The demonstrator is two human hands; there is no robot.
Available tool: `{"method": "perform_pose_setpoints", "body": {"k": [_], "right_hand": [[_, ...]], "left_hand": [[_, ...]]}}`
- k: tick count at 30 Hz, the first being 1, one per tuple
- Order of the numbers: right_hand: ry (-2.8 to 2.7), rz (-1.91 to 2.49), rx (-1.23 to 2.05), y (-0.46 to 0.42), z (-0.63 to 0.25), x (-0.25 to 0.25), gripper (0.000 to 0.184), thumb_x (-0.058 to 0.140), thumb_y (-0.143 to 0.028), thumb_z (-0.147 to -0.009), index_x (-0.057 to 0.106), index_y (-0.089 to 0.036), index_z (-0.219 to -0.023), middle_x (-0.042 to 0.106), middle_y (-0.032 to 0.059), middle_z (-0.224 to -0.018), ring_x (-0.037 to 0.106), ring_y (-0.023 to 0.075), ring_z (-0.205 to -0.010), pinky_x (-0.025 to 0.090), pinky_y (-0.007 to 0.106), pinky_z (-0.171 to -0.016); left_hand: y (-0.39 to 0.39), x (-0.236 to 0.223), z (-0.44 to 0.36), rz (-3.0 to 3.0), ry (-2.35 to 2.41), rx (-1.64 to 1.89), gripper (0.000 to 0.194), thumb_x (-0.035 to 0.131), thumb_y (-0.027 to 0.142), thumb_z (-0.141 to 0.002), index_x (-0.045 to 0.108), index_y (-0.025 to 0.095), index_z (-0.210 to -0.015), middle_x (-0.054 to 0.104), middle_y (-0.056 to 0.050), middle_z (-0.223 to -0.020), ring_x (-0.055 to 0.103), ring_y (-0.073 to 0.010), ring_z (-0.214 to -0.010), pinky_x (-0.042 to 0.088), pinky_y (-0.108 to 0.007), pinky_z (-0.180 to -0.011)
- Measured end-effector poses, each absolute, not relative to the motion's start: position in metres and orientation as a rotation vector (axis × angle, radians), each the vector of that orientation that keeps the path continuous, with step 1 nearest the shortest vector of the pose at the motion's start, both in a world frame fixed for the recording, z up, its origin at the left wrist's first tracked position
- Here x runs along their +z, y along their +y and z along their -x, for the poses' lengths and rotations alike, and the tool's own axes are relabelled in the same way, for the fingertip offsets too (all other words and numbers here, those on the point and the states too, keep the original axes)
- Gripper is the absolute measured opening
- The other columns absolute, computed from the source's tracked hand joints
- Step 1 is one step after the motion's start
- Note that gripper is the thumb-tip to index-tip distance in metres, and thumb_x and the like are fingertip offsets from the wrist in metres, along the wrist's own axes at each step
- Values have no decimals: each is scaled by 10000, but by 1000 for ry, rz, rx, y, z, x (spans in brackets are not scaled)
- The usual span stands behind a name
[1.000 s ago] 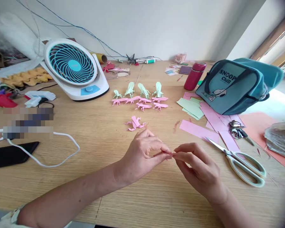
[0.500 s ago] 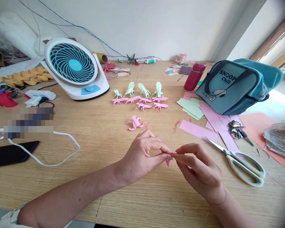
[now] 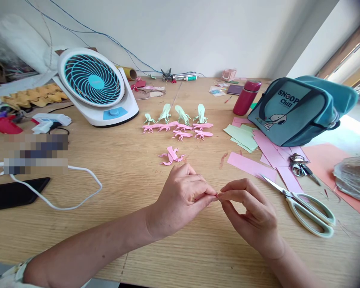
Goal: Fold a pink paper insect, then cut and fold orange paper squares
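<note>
Close to the table's front, my left hand [image 3: 183, 200] and my right hand [image 3: 253, 218] meet fingertip to fingertip. Both pinch a small piece of pink folded paper [image 3: 218, 194], nearly all of it hidden by the fingers. Beyond my left hand lies a pink origami figure [image 3: 171, 155] with thin bent legs. Further back stand several pink origami insects [image 3: 182, 135] in two rows, with green origami figures [image 3: 183, 115] lined up behind them.
To the right lie open scissors [image 3: 300, 204], pink paper strips [image 3: 252, 166], green paper sheets [image 3: 241, 136] and keys [image 3: 300, 165]. A red bottle [image 3: 246, 98] and teal bag [image 3: 291, 112] stand behind. At left are a fan [image 3: 93, 84], white cable [image 3: 90, 202] and black phone-like slab [image 3: 18, 194].
My left fingers have closed further over the pink paper, and the corner that hung below the fingertips is now hidden. Both hands stay in nearly the same place.
</note>
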State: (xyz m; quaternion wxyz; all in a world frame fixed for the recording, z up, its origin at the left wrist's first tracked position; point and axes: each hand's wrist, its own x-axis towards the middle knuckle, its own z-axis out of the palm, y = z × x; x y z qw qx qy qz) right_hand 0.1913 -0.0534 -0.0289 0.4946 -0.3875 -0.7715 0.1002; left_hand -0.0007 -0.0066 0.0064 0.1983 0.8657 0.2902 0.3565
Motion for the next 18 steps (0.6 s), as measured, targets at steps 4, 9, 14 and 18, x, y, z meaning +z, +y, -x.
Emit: {"method": "perform_pose_setpoints", "body": {"k": [4,9,14,18], "right_hand": [[-1857,944,282,-52,-192,-29,304,598,54,-813,648,-187,-991,596,53,-914,618,149,-812,506,281,-664],[-1812,945,336,-52,-197,-30,301,566,20,-836,635,-203,-1026,605,60,-919,621,182,-835,510,312,-666],[-1888,934,330,-53,-196,-31,290,587,-28,-851,626,-183,-1093,608,74,-926,618,192,-852,523,319,-671],[-1947,933,263,-53,-195,-32,305,610,4,-841,627,-175,-1088,605,68,-927,616,161,-819,522,280,-659]], "left_hand": [[-6,5,1,-2474,833,997,126,644,204,-911,702,210,-800,725,42,-731,524,-150,-763,374,-363,-860],[-6,6,1,-2529,857,950,150,621,253,-931,712,207,-821,726,17,-739,513,-161,-762,369,-369,-836],[-6,6,2,-2573,845,933,159,593,234,-946,716,207,-849,733,10,-763,523,-166,-779,362,-373,-838],[-7,4,3,-2642,834,940,159,584,229,-952,702,198,-851,735,9,-783,523,-164,-787,350,-364,-834]]}}
